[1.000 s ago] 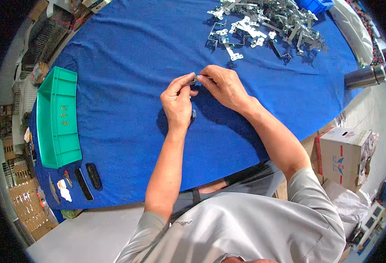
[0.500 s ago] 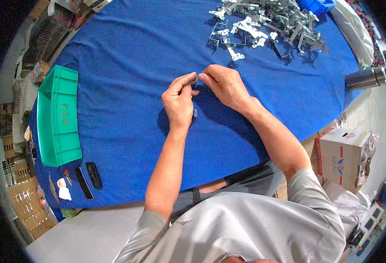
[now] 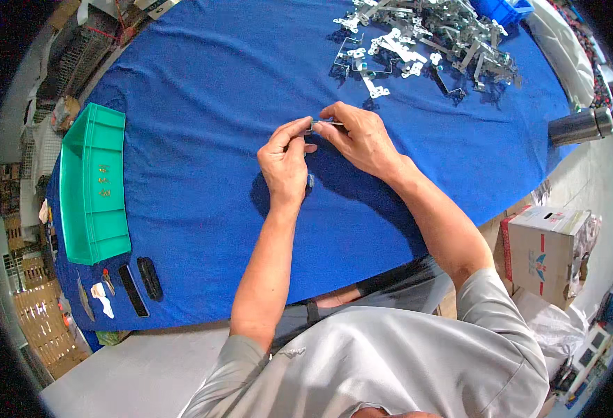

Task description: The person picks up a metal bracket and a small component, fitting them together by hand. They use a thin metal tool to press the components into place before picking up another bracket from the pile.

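Note:
My left hand (image 3: 287, 159) is closed on a small metal hinge bracket (image 3: 310, 128), gripped between thumb and fingers over the middle of the blue cloth. A bit of metal (image 3: 310, 181) shows beside the palm of that hand, probably the other end of the same part. From the right, my right hand (image 3: 359, 136) meets it, pinching a thin metal strip (image 3: 333, 123) at the bracket's upper end. Fingers cover most of both pieces. Beyond my hands, a heap of similar metal brackets (image 3: 425, 38) lies at the far right of the cloth.
A green plastic bin (image 3: 94, 184) stands at the left. Near it lie a black case (image 3: 149, 279), a black flat bar (image 3: 133, 291) and a crumpled white tissue (image 3: 102, 299). At the right edge is a metal flask (image 3: 578, 127); a cardboard box (image 3: 540, 251) stands below. A blue bin (image 3: 503, 10) is far right.
The fingers of my right hand have shifted slightly, and a thin metal strip now shows between them. My left hand holds its place.

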`<state>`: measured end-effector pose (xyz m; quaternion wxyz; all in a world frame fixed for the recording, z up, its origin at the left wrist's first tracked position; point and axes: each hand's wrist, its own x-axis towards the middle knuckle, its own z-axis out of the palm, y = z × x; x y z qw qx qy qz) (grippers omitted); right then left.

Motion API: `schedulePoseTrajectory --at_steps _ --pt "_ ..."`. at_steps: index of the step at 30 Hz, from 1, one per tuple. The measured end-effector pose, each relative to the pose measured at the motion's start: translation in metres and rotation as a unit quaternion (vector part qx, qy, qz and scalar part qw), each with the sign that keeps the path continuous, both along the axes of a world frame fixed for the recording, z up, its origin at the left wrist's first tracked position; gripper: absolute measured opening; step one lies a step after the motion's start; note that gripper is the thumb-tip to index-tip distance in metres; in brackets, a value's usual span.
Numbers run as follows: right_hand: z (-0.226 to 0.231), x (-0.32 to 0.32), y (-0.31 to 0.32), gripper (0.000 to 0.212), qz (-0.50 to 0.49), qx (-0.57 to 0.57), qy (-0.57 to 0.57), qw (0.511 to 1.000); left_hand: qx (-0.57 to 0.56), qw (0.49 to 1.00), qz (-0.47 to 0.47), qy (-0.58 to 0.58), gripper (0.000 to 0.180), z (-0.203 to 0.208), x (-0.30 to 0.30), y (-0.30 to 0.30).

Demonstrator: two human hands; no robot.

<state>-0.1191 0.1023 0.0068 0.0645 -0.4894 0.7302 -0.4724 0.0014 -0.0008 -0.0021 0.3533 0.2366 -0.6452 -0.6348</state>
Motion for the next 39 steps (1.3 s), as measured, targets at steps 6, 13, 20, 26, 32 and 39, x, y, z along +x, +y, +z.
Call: schedulePoseTrajectory --at_steps 6,13,20,26,32,39 --pt "-0.003 -0.002 0.0 0.018 -0.003 -0.011 0.027 1.0 0.006 1.0 -0.001 -0.005 0.029 -0.002 -0.001 0.0" --pt "-0.003 -0.002 0.0 0.017 -0.004 -0.022 0.037 0.999 0.008 1.0 0.003 0.003 0.028 -0.002 -0.001 -0.001" --pt "0.002 -0.001 0.002 0.013 0.011 -0.028 0.035 0.999 0.013 1.0 -0.008 -0.014 0.029 0.0 0.0 -0.004" --pt "0.009 0.0 -0.003 0.009 0.028 -0.169 0.054 0.984 0.11 0.991 -0.063 0.041 0.056 0.009 -0.001 -0.004" --pt "0.006 0.001 0.001 0.013 0.032 -0.081 -0.05 0.995 0.309 0.939 -0.114 0.099 0.045 0.017 0.002 -0.015" --pt "0.005 0.001 0.001 0.016 -0.023 -0.061 -0.137 0.988 0.24 0.954 -0.073 0.166 0.043 0.012 -0.001 -0.013"
